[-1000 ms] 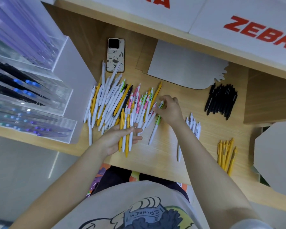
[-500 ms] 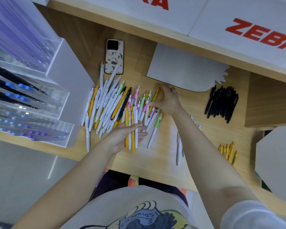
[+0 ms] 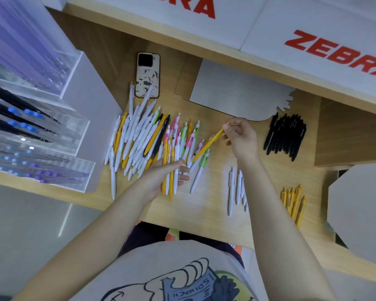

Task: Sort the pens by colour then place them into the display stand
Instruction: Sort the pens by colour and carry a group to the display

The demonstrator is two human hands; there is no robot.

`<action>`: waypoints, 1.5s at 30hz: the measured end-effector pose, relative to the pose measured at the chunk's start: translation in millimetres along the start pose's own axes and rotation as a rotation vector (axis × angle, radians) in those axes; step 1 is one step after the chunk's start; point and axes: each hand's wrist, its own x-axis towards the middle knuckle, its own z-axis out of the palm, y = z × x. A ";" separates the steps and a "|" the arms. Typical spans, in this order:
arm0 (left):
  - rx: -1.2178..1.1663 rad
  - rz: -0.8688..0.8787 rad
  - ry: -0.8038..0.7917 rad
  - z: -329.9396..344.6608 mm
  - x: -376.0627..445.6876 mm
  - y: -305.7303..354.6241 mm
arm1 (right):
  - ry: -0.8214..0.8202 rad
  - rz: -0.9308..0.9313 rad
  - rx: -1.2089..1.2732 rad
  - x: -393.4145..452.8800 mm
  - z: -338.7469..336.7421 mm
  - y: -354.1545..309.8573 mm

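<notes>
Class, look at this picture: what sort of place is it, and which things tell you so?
Probably a stationery shop's display counter: red ZEBRA brand signs above, a clear acrylic display stand holding pens, and a mixed pile of pens on the wooden shelf.

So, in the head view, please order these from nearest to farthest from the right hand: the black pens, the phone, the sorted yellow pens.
From the right hand, whose fingers pinch one yellow pen:
1. Pile of black plastic pens, just to its right.
2. Sorted group of yellow pens, right and toward the near table edge.
3. Phone in a patterned beige case, far left, toward the back.
</notes>
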 end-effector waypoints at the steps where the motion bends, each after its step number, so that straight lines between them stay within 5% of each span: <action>1: 0.009 0.023 0.008 -0.8 -1.5 -0.5 | -0.016 0.007 0.003 -5.8 -3.6 -2.6; 7: 0.085 0.049 -0.115 1.7 -12.3 1.1 | -0.311 0.032 -0.067 -31.4 35.3 -5.0; 14: -0.012 0.036 0.010 -22.7 -12.1 -3.3 | -0.176 -0.144 -0.445 -2.4 56.1 13.9; 22: -0.141 -0.026 -0.028 -26.5 -11.6 -9.2 | -0.403 -0.075 -0.719 27.4 66.3 23.2; 33: -0.214 -0.084 -0.085 -10.9 -2.4 -12.2 | -0.508 -0.036 -0.826 35.1 64.3 17.7; 45: -0.194 -0.089 -0.067 -10.1 0.5 -15.9 | -0.314 -0.189 -0.490 17.9 62.8 10.1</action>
